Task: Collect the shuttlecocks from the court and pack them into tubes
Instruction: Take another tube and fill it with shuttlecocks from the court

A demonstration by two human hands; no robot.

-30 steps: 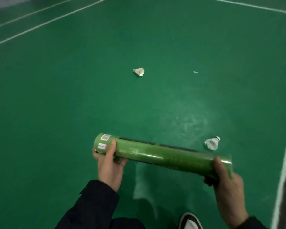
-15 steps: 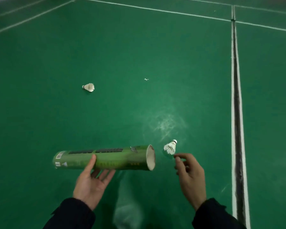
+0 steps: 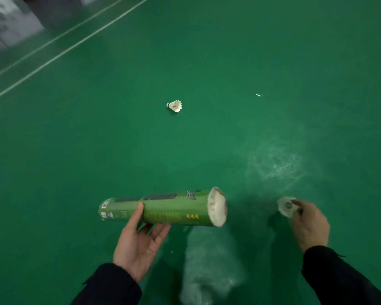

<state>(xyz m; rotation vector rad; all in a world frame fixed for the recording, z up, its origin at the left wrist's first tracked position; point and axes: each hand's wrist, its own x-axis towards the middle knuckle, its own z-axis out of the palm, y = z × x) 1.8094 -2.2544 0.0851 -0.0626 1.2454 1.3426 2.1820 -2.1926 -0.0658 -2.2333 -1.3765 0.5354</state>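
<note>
Left hand [image 3: 139,243] grips the green cardboard shuttlecock tube [image 3: 161,209] level, open mouth facing right. Right hand [image 3: 309,225] pinches a blurred white feather shuttlecock [image 3: 286,206] well clear of that mouth. Another white feather shuttlecock [image 3: 174,106] lies on the green court floor [image 3: 207,62] beyond.

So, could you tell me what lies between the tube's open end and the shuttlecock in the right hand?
In the head view, only bare green court floor shows between the tube's open end and the held shuttlecock.
</note>
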